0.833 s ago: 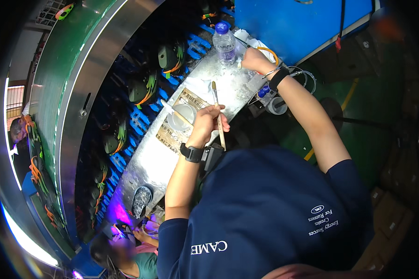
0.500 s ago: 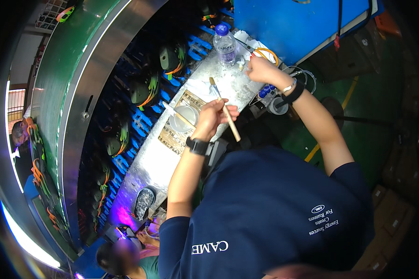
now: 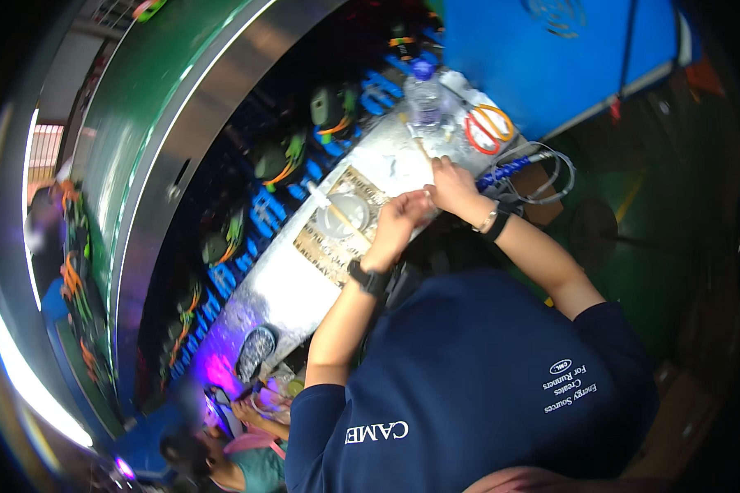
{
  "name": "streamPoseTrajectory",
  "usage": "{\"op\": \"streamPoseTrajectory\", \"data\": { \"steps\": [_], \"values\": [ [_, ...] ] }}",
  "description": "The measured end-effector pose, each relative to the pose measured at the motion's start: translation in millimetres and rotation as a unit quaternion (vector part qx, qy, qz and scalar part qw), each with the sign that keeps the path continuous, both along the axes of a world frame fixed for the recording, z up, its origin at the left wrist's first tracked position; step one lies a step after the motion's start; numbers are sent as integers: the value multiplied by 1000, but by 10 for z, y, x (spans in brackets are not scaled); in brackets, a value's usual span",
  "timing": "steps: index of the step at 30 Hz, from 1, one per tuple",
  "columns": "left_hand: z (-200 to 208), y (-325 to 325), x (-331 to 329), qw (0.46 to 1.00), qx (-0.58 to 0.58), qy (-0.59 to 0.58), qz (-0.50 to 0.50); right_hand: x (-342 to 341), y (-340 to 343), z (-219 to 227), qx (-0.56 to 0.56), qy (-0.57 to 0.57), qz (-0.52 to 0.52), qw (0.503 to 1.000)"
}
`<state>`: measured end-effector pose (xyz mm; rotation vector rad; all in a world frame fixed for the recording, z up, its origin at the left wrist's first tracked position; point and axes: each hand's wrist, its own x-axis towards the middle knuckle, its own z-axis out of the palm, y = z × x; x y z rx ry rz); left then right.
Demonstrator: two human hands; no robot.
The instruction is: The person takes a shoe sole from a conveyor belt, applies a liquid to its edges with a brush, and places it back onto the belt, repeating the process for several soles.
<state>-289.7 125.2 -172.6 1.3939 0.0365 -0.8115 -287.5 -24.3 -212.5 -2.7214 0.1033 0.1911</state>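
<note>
My right hand is closed on a slim, light-handled brush that slants up and left from its fingers. Beside it, my left hand has curled fingers that meet the right hand's fingertips. They are blurred, with a small pale spot at their tips that I cannot make out. Just left of my left hand, a clear round cup stands on a piece of printed cardboard. Another brush with a pale handle lies across the cup.
Scissors with red and yellow handles and a purple-capped bottle are at the bench's far end. A dark shoe sits near its left end. Blue racks hold dark shoe parts alongside. Another person is at lower left.
My right hand has come away from the scissors and down to my left hand. The brush has passed from my left hand to my right. The whole view has shifted slightly.
</note>
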Motion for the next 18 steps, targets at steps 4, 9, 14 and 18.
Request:
{"op": "streamPoseTrajectory", "data": {
  "steps": [4, 9, 14, 18],
  "values": [
    [321, 695, -382, 998, -15, -4, 60, 71, 263, 229, 116, -117, 149, 975],
    [382, 1418, -692, 969, 29, -19, 246, 386, 854, 284, 132, -227, 460, 848],
    [558, 1904, -813, 933, 48, -30, 356, 597, 1247, 130, -43, -191, 564, 802],
    [1043, 2404, -707, 908, 77, -167, 375, 662, 1357, 283, -11, -254, 566, 784]
  ]
}}
